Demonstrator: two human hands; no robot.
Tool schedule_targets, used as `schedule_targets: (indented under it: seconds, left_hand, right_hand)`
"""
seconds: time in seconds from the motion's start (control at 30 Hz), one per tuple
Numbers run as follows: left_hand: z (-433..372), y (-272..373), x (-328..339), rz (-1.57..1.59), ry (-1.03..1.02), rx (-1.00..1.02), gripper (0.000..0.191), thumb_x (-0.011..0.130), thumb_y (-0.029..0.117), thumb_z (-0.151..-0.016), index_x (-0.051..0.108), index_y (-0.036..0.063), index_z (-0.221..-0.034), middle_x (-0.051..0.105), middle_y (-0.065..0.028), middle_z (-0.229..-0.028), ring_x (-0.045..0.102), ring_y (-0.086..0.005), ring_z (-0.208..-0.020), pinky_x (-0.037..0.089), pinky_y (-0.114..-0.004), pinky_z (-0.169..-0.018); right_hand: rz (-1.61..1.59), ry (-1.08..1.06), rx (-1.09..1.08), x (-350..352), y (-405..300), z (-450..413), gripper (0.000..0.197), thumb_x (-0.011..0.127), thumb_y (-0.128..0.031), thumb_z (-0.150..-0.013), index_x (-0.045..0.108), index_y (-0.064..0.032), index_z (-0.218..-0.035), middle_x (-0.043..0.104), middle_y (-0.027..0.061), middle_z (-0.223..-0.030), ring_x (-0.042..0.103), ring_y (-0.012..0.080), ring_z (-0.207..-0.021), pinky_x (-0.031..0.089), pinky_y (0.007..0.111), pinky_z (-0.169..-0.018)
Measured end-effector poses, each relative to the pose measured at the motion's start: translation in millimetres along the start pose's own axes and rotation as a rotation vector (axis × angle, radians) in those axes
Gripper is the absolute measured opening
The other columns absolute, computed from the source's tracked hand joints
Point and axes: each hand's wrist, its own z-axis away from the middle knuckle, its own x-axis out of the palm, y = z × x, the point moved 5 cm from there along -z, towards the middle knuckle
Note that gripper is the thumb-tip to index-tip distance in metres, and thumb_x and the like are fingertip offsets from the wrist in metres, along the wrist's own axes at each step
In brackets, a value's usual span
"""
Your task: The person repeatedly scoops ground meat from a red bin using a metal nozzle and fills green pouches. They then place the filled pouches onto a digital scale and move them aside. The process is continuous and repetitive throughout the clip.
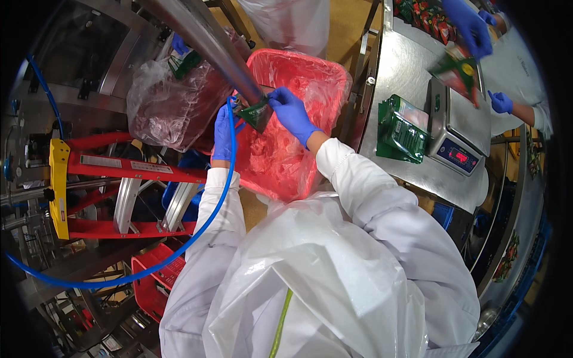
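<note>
A green pouch point(256, 115) is at the lower end of a steel pipe point(224, 49), its mouth around or against the pipe's end; which one I cannot tell. My right hand point(292, 112), in a blue glove, pinches the pouch's right edge. On the other side, my left hand point(224, 134), gloved alike, grips near the pouch's left edge, partly hidden behind a blue hose point(226, 179). Below the pouch stands a red tub point(342, 80) lined with clear plastic, holding a reddish, wet, pulpy mass point(264, 154).
Right, a steel table point(385, 58) bears stacked green pouches point(403, 129) and a digital scale point(456, 147). A co-worker's gloved hand point(474, 36) holds a filled pouch point(461, 74) above it. Left are a red stepladder point(134, 168), a plastic-bagged load point(174, 107) and another gloved hand point(180, 44).
</note>
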Motion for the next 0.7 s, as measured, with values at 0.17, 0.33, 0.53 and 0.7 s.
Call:
schedule_targets:
  seconds: [0.17, 0.33, 0.53, 0.7]
  left_hand:
    - [1.8, -12.9, 1.1, 0.129, 0.0, 0.003, 0.036, 0.047, 0.04, -0.09, 0.048, 0.0176, -0.119, 0.054, 0.0029, -0.107, 0.051, -0.0119, -0.097, 0.04, -0.032, -0.083]
    - [-7.7, 0.6, 1.6, -0.012, -0.003, -0.1, 0.036, 0.051, 0.038, -0.088, 0.052, 0.0139, -0.114, 0.056, 0.0021, -0.101, 0.054, -0.0114, -0.089, 0.043, -0.029, -0.074]
    - [-19.4, 18.6, -3.7, -0.318, -0.147, -0.101, 0.021, 0.052, 0.025, -0.086, 0.055, 0.0121, -0.102, 0.056, 0.0009, -0.09, 0.054, -0.0122, -0.081, 0.045, -0.028, -0.069]
    - [-15.2, 36.6, -0.9, -0.48, -0.2, -0.104, 0.019, 0.061, 0.02, -0.081, 0.062, 0.0054, -0.094, 0.061, -0.0015, -0.08, 0.056, -0.012, -0.069, 0.045, -0.025, -0.061]
  right_hand:
    - [-0.011, -0.063, -0.019, 1.2, -8.5, -3.9, 0.007, 0.056, -0.004, -0.079, 0.054, -0.0037, -0.086, 0.056, 0.002, -0.074, 0.049, 0.0093, -0.069, 0.042, 0.025, -0.063]
    - [0.071, -0.09, -0.047, -1.7, -8.4, -7.4, 0.006, 0.056, -0.004, -0.079, 0.054, -0.0036, -0.084, 0.056, 0.0022, -0.074, 0.049, 0.0094, -0.069, 0.042, 0.025, -0.063]
    - [0.034, -0.107, -0.05, -4.5, -11.1, -8.4, 0.007, 0.057, -0.003, -0.076, 0.056, -0.003, -0.084, 0.057, 0.0037, -0.073, 0.051, 0.0103, -0.069, 0.042, 0.026, -0.063]
    - [0.15, -0.145, -0.039, -5.3, -21.1, -6.7, 0.008, 0.059, -0.004, -0.075, 0.058, -0.0026, -0.083, 0.058, 0.0057, -0.073, 0.052, 0.0122, -0.069, 0.043, 0.027, -0.064]
